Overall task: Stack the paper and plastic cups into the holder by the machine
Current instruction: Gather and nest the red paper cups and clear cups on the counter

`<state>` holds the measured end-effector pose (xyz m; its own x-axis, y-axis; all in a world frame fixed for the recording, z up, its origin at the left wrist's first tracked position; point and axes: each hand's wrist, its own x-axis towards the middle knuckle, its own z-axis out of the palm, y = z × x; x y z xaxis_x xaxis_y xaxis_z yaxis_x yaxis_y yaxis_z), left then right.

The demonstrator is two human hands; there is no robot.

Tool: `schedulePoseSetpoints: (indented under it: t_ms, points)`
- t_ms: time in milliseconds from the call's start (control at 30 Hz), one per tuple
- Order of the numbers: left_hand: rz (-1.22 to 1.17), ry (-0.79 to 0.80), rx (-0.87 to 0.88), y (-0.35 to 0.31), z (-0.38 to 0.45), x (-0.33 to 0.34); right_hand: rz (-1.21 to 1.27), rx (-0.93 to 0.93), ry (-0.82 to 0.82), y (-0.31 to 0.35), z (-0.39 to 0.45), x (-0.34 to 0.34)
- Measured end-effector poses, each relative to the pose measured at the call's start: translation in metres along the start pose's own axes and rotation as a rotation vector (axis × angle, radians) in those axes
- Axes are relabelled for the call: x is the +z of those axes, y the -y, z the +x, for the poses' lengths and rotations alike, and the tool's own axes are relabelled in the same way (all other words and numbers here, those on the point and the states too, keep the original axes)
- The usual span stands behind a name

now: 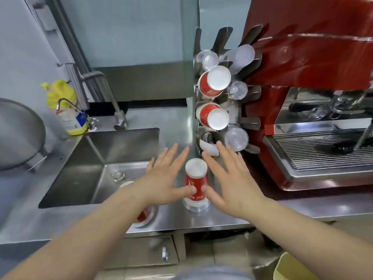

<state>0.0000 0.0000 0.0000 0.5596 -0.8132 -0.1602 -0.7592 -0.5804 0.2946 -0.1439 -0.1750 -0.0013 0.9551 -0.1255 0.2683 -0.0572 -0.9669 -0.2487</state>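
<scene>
At the bottom of the frame two bare forearms reach up toward the middle. The left hand (165, 178) is spread wide, fingers straight and fanned, its thumb tip touching the left side of an upside-down red paper cup stack (196, 183) that stands on the steel counter (222, 219) at centre frame. The right hand (230, 182) is spread just as wide on the other side, thumb tip against the right side of the same stack; its fingers stretch up toward the cup holder. Neither hand has its fingers wrapped round the stack; only the thumbs meet it. Under the left wrist, lower centre, another red paper cup (144, 216) shows in part, mostly hidden by the arm.

To the left of the hands lies the sink (105, 150), with a yellow bottle (66, 110) standing behind its upper left corner, beside the tap (109, 98).

Just above the hands, the metal cup holder (248, 122) stands beside the red coffee machine (302, 77) that fills the right of the frame. Its slots hold two stacks of red paper cups (214, 81) with white bases facing out, and clear plastic cups (236, 138) beside and above them. The lowest left slot shows a white cup rim (209, 149) near the right hand's fingertips.
</scene>
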Motion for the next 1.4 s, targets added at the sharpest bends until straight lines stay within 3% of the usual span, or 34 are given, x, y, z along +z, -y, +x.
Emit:
schedulePoseSetpoints:
  t_ms: [100,233,633,767,1000,1400]
  points:
    - [-0.192,0.034,0.021,-0.001,-0.01,0.021,0.019,0.058,0.053,0.0,-0.009,0.016]
    - [-0.447,-0.057,0.043,-0.002,-0.025,0.06,0.123,0.106,0.085,0.004,-0.03,0.044]
    - [-0.734,-0.104,-0.169,0.016,0.003,0.102,0.324,0.225,0.03,0.01,-0.009,0.055]
    - [-0.775,-0.081,-0.225,0.017,0.012,0.11,0.392,0.221,-0.001,0.012,0.015,0.052]
    - [-0.869,-0.092,-0.146,0.017,0.02,0.122,0.449,0.299,0.059,0.011,0.037,0.058]
    - [-0.876,-0.153,-0.126,0.024,0.029,0.129,0.471,0.369,-0.017,0.012,0.041,0.063]
